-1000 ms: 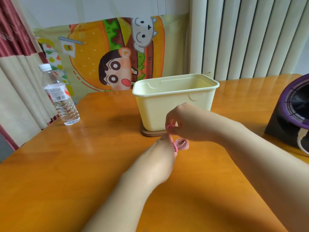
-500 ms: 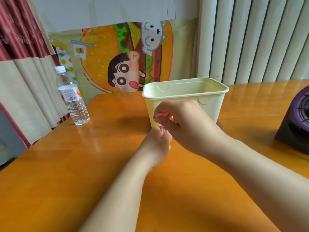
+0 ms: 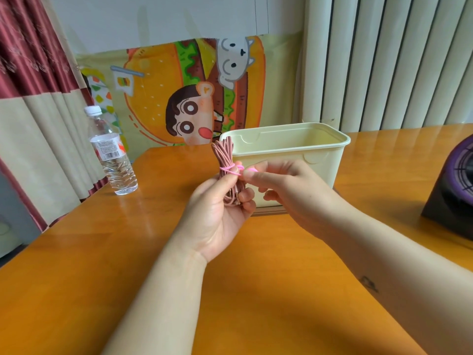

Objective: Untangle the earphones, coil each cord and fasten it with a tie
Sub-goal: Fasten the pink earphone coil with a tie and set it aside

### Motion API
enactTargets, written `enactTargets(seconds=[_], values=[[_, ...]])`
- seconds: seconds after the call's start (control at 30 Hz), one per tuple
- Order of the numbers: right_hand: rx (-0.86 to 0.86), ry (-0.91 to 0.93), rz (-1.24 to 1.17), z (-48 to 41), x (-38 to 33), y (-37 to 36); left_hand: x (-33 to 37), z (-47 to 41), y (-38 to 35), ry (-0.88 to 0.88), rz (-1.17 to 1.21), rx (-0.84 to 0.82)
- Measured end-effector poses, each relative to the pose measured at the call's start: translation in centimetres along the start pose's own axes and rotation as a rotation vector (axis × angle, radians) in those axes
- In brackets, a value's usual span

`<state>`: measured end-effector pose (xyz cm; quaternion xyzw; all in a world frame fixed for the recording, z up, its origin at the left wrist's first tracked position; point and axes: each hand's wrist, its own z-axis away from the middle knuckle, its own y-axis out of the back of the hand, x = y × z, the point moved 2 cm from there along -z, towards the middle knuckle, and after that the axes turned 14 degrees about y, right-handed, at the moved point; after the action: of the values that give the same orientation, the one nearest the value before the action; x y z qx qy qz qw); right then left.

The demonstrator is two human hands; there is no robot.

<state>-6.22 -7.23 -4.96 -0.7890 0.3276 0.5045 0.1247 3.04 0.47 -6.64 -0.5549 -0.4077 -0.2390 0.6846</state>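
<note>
The left hand (image 3: 217, 216) curls its grip round the coiled cord (image 3: 224, 155), now lifted upright off the counter (image 3: 102, 252). Just right of it, the right hand (image 3: 289, 190) pinches the pink tie (image 3: 230, 169) wound round the coil's middle. Fastening looks nearly done.

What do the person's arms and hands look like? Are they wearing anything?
Both arms are bare, with no sleeves showing. The left grip and the right grip wear no gloves, rings or bracelets that I can see, and neither wrist has a watch. The right forearm has one small dark mark, like a tiny tattoo.
</note>
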Motion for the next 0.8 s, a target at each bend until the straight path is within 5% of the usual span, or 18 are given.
enactTargets(seconds=[0.53, 0.8], values=[[-0.001, 0.077, 0.262, -0.5, -0.1, 1.2, -1.0, -0.4, -0.6, 0.034, 0.125, -0.009], [0.010, 0.128, 0.194, -0.2, -0.1, 1.2, -1.7, -0.5, -0.8, 0.024, 0.180, -0.056]])
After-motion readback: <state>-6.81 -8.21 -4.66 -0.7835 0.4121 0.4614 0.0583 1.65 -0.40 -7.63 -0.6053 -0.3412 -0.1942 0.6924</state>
